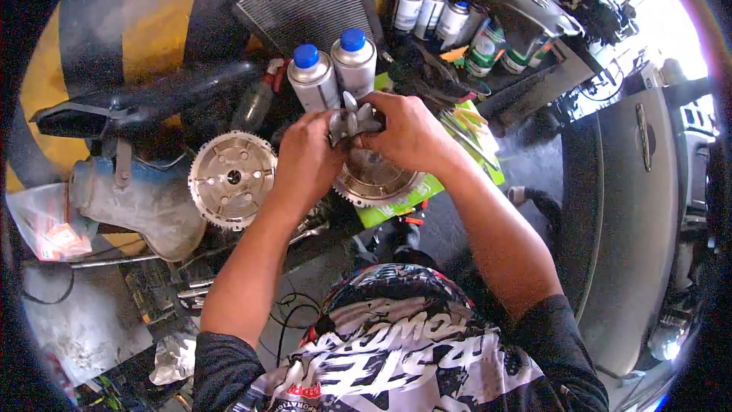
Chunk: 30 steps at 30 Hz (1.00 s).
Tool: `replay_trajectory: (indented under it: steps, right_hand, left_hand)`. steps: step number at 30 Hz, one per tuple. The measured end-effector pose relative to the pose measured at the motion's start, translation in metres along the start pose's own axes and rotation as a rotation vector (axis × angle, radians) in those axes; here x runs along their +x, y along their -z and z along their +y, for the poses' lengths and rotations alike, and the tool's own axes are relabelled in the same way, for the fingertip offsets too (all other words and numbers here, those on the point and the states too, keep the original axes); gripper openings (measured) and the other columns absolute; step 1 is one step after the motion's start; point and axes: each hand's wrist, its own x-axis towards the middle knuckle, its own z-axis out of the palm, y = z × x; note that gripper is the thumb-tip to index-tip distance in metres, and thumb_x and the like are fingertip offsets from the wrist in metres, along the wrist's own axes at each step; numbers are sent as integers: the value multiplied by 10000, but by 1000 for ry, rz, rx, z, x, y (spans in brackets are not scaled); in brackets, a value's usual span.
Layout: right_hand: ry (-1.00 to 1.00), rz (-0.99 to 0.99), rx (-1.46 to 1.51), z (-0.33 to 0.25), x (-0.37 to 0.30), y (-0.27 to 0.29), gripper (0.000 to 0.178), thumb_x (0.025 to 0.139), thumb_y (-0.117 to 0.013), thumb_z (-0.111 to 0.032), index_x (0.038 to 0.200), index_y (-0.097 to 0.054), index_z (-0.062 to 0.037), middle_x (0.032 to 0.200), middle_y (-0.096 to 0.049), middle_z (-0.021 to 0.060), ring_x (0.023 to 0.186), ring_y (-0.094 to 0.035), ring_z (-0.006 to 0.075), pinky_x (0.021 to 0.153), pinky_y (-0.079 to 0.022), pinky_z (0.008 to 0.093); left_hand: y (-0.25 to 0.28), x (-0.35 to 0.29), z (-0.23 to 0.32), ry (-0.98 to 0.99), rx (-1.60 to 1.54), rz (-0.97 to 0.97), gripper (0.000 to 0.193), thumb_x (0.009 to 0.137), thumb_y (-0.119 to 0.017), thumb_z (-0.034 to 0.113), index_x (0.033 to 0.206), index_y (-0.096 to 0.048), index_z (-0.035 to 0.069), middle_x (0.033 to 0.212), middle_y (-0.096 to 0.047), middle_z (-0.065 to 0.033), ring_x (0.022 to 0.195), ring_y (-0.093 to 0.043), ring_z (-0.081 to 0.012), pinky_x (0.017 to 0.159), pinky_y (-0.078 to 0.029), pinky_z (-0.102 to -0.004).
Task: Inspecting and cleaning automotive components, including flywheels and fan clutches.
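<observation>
My left hand point(309, 151) and my right hand point(412, 131) meet in the middle of the view. Between them they grip a small grey metal part with several rounded lobes point(352, 120). Both sets of fingers are closed on it, and they hide its lower side. Just below the hands lies a toothed metal disc point(375, 183), partly covered by them. A second toothed metal disc point(248, 162), with a dark centre hole and smaller holes around it, lies left of my left wrist. Two spray cans point(314, 85) with blue caps stand directly beyond my fingers.
A finned radiator point(309, 8) leans at the back. More cans point(450, 23) and green bottles point(482, 53) stand at the back right. Left are a dirty metal housing point(137, 194) and a plastic bag point(49, 217). A grey vehicle door point(633, 221) bounds the right side.
</observation>
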Motion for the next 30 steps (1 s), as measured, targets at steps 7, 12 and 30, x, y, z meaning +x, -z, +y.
replay_trajectory:
  steps: [7, 12, 30]
  right_hand:
    - [4, 53, 8, -9, -19, 6, 533, 698, -786, -217, 1174, -650, -19, 1010, -688, 253, 959, -679, 399, 839, -542, 455]
    - [-51, 35, 18, -4, -34, 15, 507, 683, -722, -151, 1160, -641, -1, 932, -677, 276, 909, -673, 430, 801, -551, 469]
    - [145, 162, 38, 17, -110, 40, 471, 797, -641, -93, 1261, -608, -16, 1050, -700, 227, 938, -691, 325, 847, -524, 411]
  left_hand:
    - [7, -7, 21, -48, 15, 21, 417, 736, -754, 32, 1140, -655, -4, 1048, -665, -214, 968, -651, -409, 858, -524, -452]
    - [-10, -7, 38, -53, 104, 103, 460, 699, -757, 14, 1140, -631, -21, 1098, -652, -224, 1008, -631, -423, 886, -514, -459]
    - [-86, -59, 130, 124, 206, 526, 442, 843, -640, 131, 1280, -574, 116, 1170, -595, -208, 1058, -615, -416, 878, -519, -503]
